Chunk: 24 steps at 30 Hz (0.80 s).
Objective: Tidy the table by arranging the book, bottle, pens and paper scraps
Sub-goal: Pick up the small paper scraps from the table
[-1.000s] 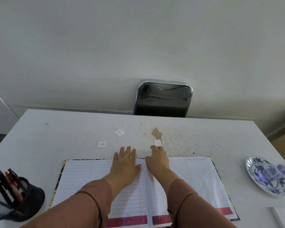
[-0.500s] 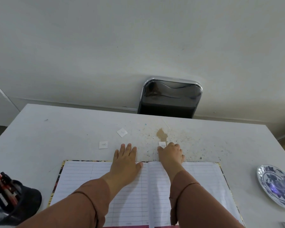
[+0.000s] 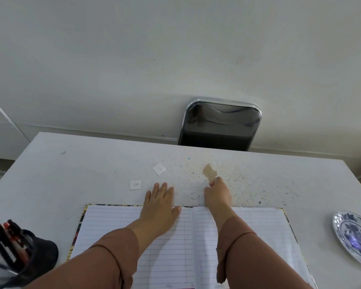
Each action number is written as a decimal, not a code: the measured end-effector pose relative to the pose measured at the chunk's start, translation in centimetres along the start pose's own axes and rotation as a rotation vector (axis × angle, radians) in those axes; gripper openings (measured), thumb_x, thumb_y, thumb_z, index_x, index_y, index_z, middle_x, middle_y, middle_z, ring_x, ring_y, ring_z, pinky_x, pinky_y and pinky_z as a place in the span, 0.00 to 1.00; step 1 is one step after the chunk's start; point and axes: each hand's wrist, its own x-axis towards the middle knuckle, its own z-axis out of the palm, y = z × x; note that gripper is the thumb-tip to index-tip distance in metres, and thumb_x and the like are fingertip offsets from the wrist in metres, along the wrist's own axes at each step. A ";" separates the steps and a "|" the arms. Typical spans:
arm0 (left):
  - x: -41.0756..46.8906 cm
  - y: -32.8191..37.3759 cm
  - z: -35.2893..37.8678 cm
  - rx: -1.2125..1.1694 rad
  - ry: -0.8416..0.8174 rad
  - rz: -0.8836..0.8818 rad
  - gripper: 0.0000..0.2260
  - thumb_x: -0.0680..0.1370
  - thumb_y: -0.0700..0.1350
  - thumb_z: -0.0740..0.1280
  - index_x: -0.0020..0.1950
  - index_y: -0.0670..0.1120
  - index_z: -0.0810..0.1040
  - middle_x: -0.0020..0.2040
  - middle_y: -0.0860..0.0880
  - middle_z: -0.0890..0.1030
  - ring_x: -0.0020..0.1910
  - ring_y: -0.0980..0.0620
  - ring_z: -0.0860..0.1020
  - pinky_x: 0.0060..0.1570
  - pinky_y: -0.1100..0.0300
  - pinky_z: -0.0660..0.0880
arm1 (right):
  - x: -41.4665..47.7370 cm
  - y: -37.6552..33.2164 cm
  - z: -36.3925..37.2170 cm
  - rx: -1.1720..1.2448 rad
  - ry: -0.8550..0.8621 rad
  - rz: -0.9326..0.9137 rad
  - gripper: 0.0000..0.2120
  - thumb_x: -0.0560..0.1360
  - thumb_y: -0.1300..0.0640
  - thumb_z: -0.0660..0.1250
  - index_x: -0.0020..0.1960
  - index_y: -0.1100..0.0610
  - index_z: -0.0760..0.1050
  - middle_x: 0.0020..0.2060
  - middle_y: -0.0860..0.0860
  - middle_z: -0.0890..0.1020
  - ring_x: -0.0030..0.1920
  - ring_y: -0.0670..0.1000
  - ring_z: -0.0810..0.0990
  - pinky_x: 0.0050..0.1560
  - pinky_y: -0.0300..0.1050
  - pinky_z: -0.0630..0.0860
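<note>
My left hand (image 3: 161, 205) lies flat with its fingers straight, across the far edge of the open book (image 3: 248, 236) and onto the worktop (image 3: 71, 167). My right hand (image 3: 217, 195) is past the book with its fingers curled down beside a brown stain (image 3: 209, 171). I cannot tell whether it pinches anything. The near scrap (image 3: 135, 184) lies just left of my left fingertips, and the far scrap (image 3: 159, 169) lies behind it. The pens (image 3: 10, 232) stand in a mesh holder (image 3: 40, 257) at near left. A plate (image 3: 346, 224) sits at right.
</note>
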 end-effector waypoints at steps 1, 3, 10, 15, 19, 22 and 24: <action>0.0 0.1 -0.2 -0.007 -0.003 0.003 0.29 0.80 0.57 0.52 0.78 0.48 0.48 0.80 0.47 0.44 0.78 0.46 0.40 0.75 0.48 0.40 | -0.4 -0.1 0.0 0.052 -0.006 -0.009 0.08 0.74 0.61 0.60 0.52 0.53 0.70 0.40 0.49 0.78 0.38 0.49 0.75 0.41 0.44 0.74; 0.0 0.3 -0.7 -0.029 -0.005 0.002 0.29 0.81 0.56 0.53 0.78 0.47 0.49 0.80 0.47 0.45 0.78 0.46 0.41 0.75 0.48 0.41 | -1.3 -0.4 0.2 0.123 -0.020 -0.055 0.05 0.74 0.61 0.62 0.49 0.53 0.71 0.34 0.47 0.76 0.32 0.45 0.73 0.29 0.39 0.70; 0.2 0.7 -2.9 -0.342 0.002 -0.082 0.25 0.81 0.52 0.57 0.76 0.45 0.58 0.77 0.46 0.60 0.75 0.46 0.58 0.73 0.53 0.56 | -4.6 -2.1 1.1 0.412 -0.136 -0.115 0.02 0.73 0.60 0.67 0.44 0.54 0.75 0.34 0.50 0.82 0.36 0.48 0.81 0.34 0.40 0.77; -0.7 0.2 -3.9 -0.479 0.057 -0.102 0.20 0.81 0.51 0.57 0.73 0.48 0.65 0.72 0.48 0.68 0.68 0.49 0.69 0.62 0.58 0.66 | -6.4 -3.6 1.2 0.394 -0.083 -0.220 0.04 0.74 0.58 0.67 0.42 0.51 0.74 0.37 0.48 0.82 0.41 0.48 0.81 0.38 0.39 0.77; -1.1 -0.1 -4.8 -0.601 0.149 -0.130 0.15 0.81 0.50 0.58 0.67 0.49 0.71 0.67 0.50 0.74 0.64 0.50 0.73 0.54 0.62 0.65 | -7.8 -4.9 1.3 0.372 -0.047 -0.326 0.06 0.75 0.59 0.65 0.41 0.48 0.73 0.37 0.45 0.80 0.40 0.46 0.79 0.36 0.35 0.71; -1.3 -0.5 -5.5 -0.667 0.203 -0.157 0.10 0.81 0.51 0.59 0.55 0.49 0.75 0.57 0.50 0.79 0.54 0.50 0.76 0.45 0.60 0.68 | -8.7 -5.9 1.7 0.399 -0.073 -0.328 0.08 0.75 0.58 0.65 0.41 0.46 0.72 0.39 0.47 0.81 0.42 0.47 0.81 0.35 0.33 0.71; -1.4 -0.8 -5.9 -0.690 0.235 -0.187 0.09 0.80 0.52 0.59 0.48 0.47 0.74 0.48 0.50 0.80 0.44 0.51 0.76 0.37 0.60 0.69 | -9.1 -6.3 2.1 0.417 -0.090 -0.315 0.06 0.75 0.57 0.66 0.42 0.47 0.72 0.39 0.47 0.81 0.42 0.47 0.81 0.34 0.32 0.70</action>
